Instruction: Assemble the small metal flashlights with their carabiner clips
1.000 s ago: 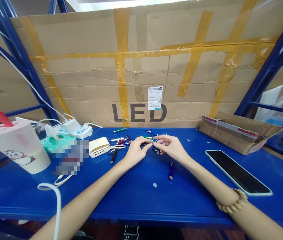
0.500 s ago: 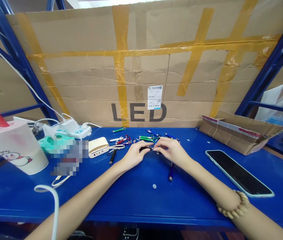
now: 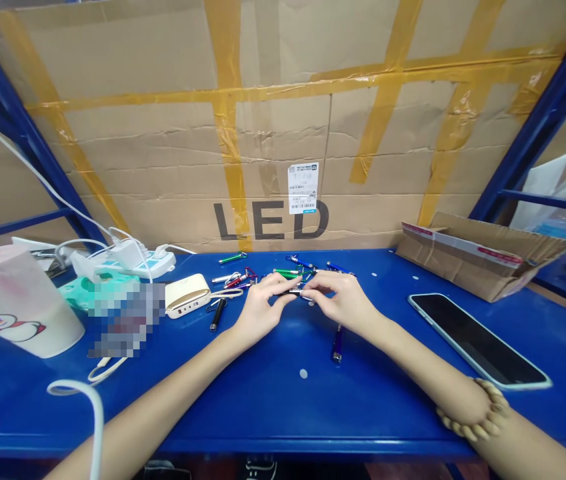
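Observation:
Over the middle of the blue table, my left hand (image 3: 261, 310) and my right hand (image 3: 341, 300) meet at a small dark keychain flashlight (image 3: 293, 291). Thumb and fingers of each hand pinch it, the left at one end and the right at the silvery other end. Fingers cover much of it. Behind my hands lie several coloured keychain flashlights, among them a green one (image 3: 233, 258) and a red one (image 3: 234, 283). A black flashlight (image 3: 217, 315) rests left of my left hand. Below my right hand lies a blue flashlight (image 3: 337, 345).
A cream power bank (image 3: 186, 295), a white power strip (image 3: 160, 265) with cables and a paper-lidded cup (image 3: 27, 300) stand left. On the right are a phone (image 3: 477, 340) and an open cardboard box (image 3: 477, 257). Large cardboard (image 3: 173, 167) backs the blue table (image 3: 263, 407).
The view has shifted slightly, so most things sit a little further left. My left fingers have opened somewhat around the flashlight, showing more of it; both hands still hold it.

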A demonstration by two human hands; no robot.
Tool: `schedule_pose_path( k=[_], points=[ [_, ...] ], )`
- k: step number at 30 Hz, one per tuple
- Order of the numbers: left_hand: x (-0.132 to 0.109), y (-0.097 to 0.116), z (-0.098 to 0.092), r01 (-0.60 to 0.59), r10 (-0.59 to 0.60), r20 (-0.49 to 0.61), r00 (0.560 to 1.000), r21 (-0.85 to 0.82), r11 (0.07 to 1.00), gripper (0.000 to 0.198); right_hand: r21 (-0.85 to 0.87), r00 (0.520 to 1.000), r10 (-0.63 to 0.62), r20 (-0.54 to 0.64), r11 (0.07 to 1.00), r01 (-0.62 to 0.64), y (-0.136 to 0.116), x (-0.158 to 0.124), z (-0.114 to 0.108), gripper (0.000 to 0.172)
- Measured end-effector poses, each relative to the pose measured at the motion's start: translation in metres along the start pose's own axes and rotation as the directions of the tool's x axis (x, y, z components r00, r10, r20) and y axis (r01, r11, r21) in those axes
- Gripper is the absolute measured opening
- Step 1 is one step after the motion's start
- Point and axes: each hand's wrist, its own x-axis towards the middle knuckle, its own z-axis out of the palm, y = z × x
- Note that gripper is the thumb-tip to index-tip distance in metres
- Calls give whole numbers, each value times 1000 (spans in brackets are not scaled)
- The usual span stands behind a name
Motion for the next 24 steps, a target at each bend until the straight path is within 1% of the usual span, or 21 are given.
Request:
schedule_pose_path(
  k=[1, 2, 3, 4, 6, 7, 8, 9, 10, 12, 17, 21, 24],
  points=[
    [0, -1, 0, -52, 52, -19, 998, 37, 998, 29, 80, 995, 97, 16, 992, -98, -1, 1, 2, 19],
    [-1, -2, 1, -102, 105, -33, 994, 77, 992, 28, 171, 978, 199, 55, 964, -206, -1, 1, 3, 20],
    [-1, -3, 1, -148, 154, -42, 987, 116, 982, 28, 268, 947, 300, 113, 909, -320, -1, 2, 5, 22],
    [-2, -4, 1, -188, 197, -45, 979, 151, 970, 28, 363, 902, 387, 189, 826, -430, -1, 2, 6, 24],
    [-2, -6, 2, -247, 258, -31, 966, 202, 948, 29, 507, 797, 495, 346, 616, -603, -1, 1, 8, 30],
    [-2, -7, 2, -266, 276, -18, 961, 217, 939, 29, 547, 749, 524, 404, 517, -658, -1, 1, 9, 32],
    [-2, -8, 2, -277, 286, -6, 958, 226, 934, 29, 571, 712, 547, 441, 441, -693, -2, 0, 9, 33],
    [-2, -9, 2, -282, 289, 5, 957, 233, 931, 29, 582, 686, 565, 458, 392, -712, -2, 0, 9, 33],
    [-2, -10, 2, -281, 286, 15, 958, 238, 930, 28, 588, 669, 584, 460, 364, -722, -3, 0, 9, 33],
    [-1, -12, 3, -266, 269, 24, 963, 248, 931, 27, 596, 655, 617, 436, 348, -724, -4, 1, 9, 32],
    [0, -16, 6, -219, 215, 44, 976, 273, 937, 27, 590, 677, 622, 393, 394, -705, -2, 5, 9, 27],
    [1, -16, 6, -208, 201, 53, 978, 274, 939, 29, 561, 669, 641, 377, 417, -716, 1, 6, 10, 25],
    [1, -15, 5, -192, 185, 51, 981, 261, 946, 28, 573, 691, 624, 365, 434, -695, 2, 6, 10, 27]
  ],
)
